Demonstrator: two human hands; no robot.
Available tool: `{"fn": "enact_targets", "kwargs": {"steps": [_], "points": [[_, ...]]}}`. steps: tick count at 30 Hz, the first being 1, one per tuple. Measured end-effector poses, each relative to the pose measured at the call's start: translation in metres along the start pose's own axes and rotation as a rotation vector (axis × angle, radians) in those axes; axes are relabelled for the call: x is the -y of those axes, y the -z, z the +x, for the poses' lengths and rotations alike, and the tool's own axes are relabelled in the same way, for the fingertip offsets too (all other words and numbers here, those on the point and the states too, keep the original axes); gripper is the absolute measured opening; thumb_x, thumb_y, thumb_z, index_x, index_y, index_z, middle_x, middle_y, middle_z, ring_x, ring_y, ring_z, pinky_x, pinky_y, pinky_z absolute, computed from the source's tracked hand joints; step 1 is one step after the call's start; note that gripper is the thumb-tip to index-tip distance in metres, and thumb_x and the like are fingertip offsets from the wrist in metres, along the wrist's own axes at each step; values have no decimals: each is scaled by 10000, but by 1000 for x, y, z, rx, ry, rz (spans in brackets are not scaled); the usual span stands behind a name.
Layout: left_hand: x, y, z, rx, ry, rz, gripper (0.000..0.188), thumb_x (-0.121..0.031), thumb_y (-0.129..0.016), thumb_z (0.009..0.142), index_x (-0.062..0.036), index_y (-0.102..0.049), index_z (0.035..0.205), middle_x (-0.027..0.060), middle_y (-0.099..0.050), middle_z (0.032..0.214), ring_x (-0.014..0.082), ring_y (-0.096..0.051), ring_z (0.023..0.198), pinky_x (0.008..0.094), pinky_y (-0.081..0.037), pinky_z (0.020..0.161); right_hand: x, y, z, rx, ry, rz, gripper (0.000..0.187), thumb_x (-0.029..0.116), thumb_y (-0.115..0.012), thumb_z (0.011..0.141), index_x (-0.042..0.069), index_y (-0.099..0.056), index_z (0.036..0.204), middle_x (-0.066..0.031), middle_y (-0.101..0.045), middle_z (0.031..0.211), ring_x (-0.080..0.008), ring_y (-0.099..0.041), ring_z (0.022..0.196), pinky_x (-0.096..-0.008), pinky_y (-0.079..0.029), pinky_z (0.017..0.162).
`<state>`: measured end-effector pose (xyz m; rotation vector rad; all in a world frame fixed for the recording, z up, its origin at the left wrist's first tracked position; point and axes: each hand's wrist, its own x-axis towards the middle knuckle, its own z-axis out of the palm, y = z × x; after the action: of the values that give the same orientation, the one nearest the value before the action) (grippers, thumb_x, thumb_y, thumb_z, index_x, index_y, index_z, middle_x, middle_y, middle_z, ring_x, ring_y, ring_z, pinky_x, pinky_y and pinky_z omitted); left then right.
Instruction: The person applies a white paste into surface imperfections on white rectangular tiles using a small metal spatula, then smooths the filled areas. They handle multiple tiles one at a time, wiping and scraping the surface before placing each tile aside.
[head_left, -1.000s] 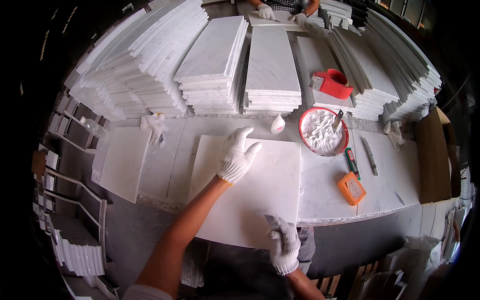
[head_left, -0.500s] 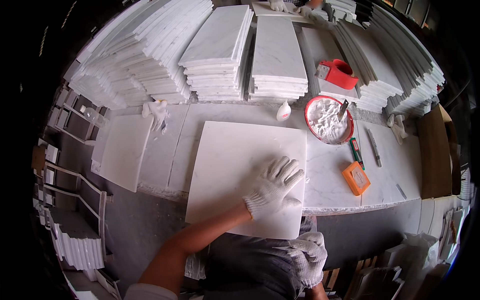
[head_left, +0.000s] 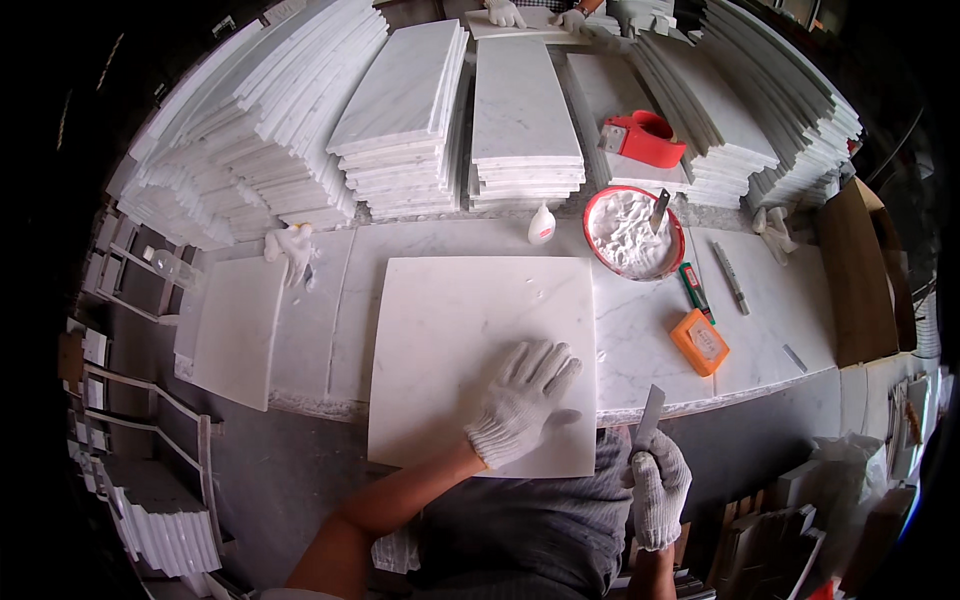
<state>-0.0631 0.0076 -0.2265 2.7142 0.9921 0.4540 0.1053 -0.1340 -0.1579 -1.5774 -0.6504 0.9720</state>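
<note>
The pale square slab [head_left: 450,340] lay on the bench [head_left: 665,355] with its near edge overhanging, where heavy leaning could have tipped it. On its near right part the gloved left hand [head_left: 522,405] lay flat, fingers slightly spread; farther right, the right hand [head_left: 660,490] pinched a thin blade [head_left: 651,415] between thumb and fingers, and a careless swing could have nicked the other glove.

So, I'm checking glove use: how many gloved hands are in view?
4: left hand over the white slab, right hand holding a blade, a co-worker's hand at top centre, and the co-worker's other hand to its right.
</note>
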Motion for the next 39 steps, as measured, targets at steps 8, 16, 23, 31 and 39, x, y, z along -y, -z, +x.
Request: {"fn": "enact_targets", "kwargs": {"steps": [8,16,23,31,39], "points": [[-28,18,4,145,-78,-58,618,-469,-577,895,-56,-487,1347,168,-455,1414,352,-388,1345,488,-245,1154,-11,-6,42,15,130,-295,446,17,-590,893,-12,-534,1334,-19,-584,800,-70,-509,658,-225,-464,628],[-35,30,-64,125,30,-99,590,-512,-621,858,-125,-558,1299,108,-481,1380,319,-413,1322,497,-300,1120,-28,-58,98,95,525,-853,345,139,-607,868,122,-650,1209,-133,-631,854,-299,-633,712,-387,-500,621],[-29,28,-84,153,63,190,624,-564,-661,781,-178,-586,1266,88,-489,1371,315,-437,1284,516,-319,1090,-19,-61,112,234,559,-978,345,156,-607,870,182,-653,1211,-123,-606,847,-323,-628,707,-415,-497,617],[-29,23,-79,94,77,228,578,-462,-735,712,-207,-604,1213,73,-522,1298,310,-482,1222,521,-379,1038,-18,-65,133,328,621,-987,385,111,-574,864,193,-630,1236,-131,-594,869,-334,-629,712,-426,-504,621],[-27,19,-81,38,55,261,522,-441,-741,718,-201,-616,1164,75,-529,1274,309,-503,1186,515,-422,996,-13,-72,142,402,681,-1031,437,86,-576,827,187,-605,1252,-131,-576,871,-325,-634,689,-413,-524,608]]}}
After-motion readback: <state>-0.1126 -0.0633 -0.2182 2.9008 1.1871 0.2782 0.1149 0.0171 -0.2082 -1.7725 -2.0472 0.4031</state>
